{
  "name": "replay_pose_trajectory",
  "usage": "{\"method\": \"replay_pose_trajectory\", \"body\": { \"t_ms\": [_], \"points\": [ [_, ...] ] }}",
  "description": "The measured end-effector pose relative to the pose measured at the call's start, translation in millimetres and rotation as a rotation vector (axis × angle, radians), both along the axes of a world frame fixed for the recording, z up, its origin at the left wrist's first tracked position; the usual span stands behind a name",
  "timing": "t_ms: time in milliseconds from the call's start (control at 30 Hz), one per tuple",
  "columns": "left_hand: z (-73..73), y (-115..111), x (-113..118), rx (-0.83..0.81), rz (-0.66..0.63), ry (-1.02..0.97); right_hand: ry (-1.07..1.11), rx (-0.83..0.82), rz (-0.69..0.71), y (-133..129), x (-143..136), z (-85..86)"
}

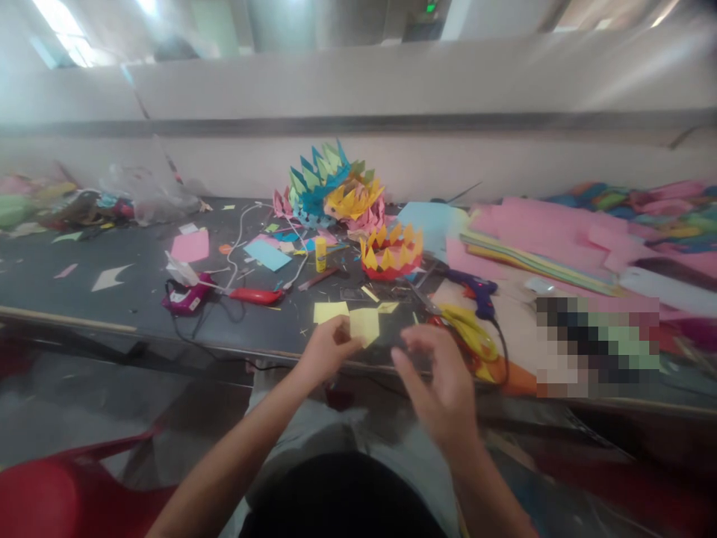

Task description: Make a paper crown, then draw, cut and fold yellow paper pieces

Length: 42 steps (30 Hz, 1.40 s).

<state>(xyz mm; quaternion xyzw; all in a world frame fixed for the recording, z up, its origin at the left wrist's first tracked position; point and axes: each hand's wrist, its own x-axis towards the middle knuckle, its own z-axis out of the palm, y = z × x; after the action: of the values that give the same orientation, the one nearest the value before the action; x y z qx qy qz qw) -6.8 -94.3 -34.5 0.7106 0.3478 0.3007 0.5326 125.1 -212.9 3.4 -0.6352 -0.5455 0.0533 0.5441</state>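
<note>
Pinched between the fingers of my left hand [330, 346] is a small yellow square of paper [366, 326], held up just above the table's front edge. My right hand [442, 381] is raised to the right of that paper, fingers apart, with nothing in them. Behind the held piece lie another yellow paper piece [329, 311] and a small folded yellow scrap [388, 307]. Farther back stands a red and yellow paper crown [392, 254]. A pair of scissors [423, 299] with its handles toward me rests close to my right hand.
A glue stick [320, 255] stands upright mid-table. A purple glue gun [476, 288] with a cord lies right. Several paper crowns [330, 187] are piled at the back. Pink sheets [520, 232] cover the right side. Left are a red-handled tool [256, 296] and a purple box [187, 297].
</note>
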Motion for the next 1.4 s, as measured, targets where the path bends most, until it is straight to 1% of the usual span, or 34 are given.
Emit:
{"method": "replay_pose_trajectory", "body": {
  "t_ms": [33, 67, 100, 167, 233, 300, 467, 533, 600, 700, 800, 900, 1033, 1100, 1267, 1400],
  "points": [
    [-0.4, -1, 0, -0.005, -0.010, -0.001, 0.047, -0.041, -0.052, 14, 8, -5.4],
    [-0.9, -2, 1, -0.007, -0.023, 0.000, 0.150, -0.147, -0.020, 27, 16, -10.7],
    [-1.4, -3, 1, -0.007, -0.038, 0.005, 0.265, -0.252, 0.068, 37, 22, -15.8],
    [-2.1, -4, 2, 0.002, -0.062, 0.031, 0.330, -0.340, 0.148, 49, 29, -24.2],
    [-1.1, -4, 3, 0.026, -0.065, 0.083, 0.342, -0.376, 0.178, 54, 30, -29.4],
    [2.3, -2, 2, 0.069, -0.037, 0.156, 0.340, -0.406, 0.183, 56, 30, -31.6],
    [12.7, 4, 4, 0.243, 0.120, 0.392, 0.247, -0.485, 0.187, 58, 32, -34.4],
    [12.8, 7, 8, 0.316, 0.161, 0.474, 0.157, -0.487, 0.153, 61, 34, -36.8],
    [10.0, 8, 12, 0.390, 0.165, 0.526, 0.044, -0.474, 0.105, 63, 33, -39.5],
    [3.2, 8, 16, 0.500, 0.138, 0.562, -0.119, -0.449, 0.067, 66, 30, -43.2],
    [-3.0, 10, 15, 0.592, 0.089, 0.563, -0.241, -0.421, 0.084, 66, 29, -46.3],
    [-7.1, 13, 11, 0.669, 0.003, 0.526, -0.327, -0.394, 0.131, 65, 32, -49.0],
    [-10.5, 19, 6, 0.752, -0.143, 0.433, -0.414, -0.358, 0.208, 65, 37, -51.5],
    [-12.3, 20, 4, 0.783, -0.197, 0.388, -0.453, -0.341, 0.245, 65, 40, -51.9],
    [-16.5, 22, 1, 0.835, -0.242, 0.316, -0.537, -0.302, 0.372, 65, 48, -51.4],
    [-17.8, 22, 1, 0.860, -0.266, 0.282, -0.587, -0.270, 0.447, 67, 56, -53.4]
  ]
}}
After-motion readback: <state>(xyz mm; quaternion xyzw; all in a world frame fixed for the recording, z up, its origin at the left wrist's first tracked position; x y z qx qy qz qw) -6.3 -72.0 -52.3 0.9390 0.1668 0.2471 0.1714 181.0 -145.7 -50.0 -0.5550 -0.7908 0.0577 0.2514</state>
